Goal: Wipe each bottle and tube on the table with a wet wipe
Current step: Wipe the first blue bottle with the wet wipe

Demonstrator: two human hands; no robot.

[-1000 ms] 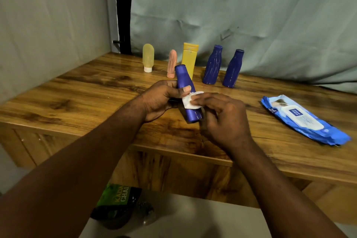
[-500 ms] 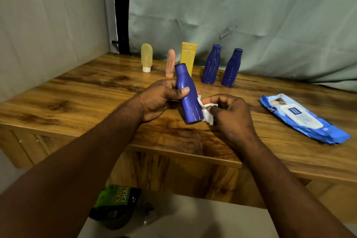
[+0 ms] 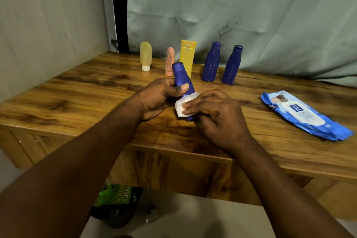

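Note:
My left hand grips a dark blue bottle around its middle, held tilted above the wooden table. My right hand presses a white wet wipe against the bottle's lower part, hiding its base. At the back of the table stand a pale yellow tube, a pink tube, a yellow tube and two more dark blue bottles.
A blue pack of wet wipes lies flat on the table's right side. Grey-green cloth hangs behind the table. Below the table's front edge a green packet lies on a pale surface.
My right hand has brought the wipe from the bottle's right side onto its front lower part. The bottle stays in my left hand, tilted slightly more.

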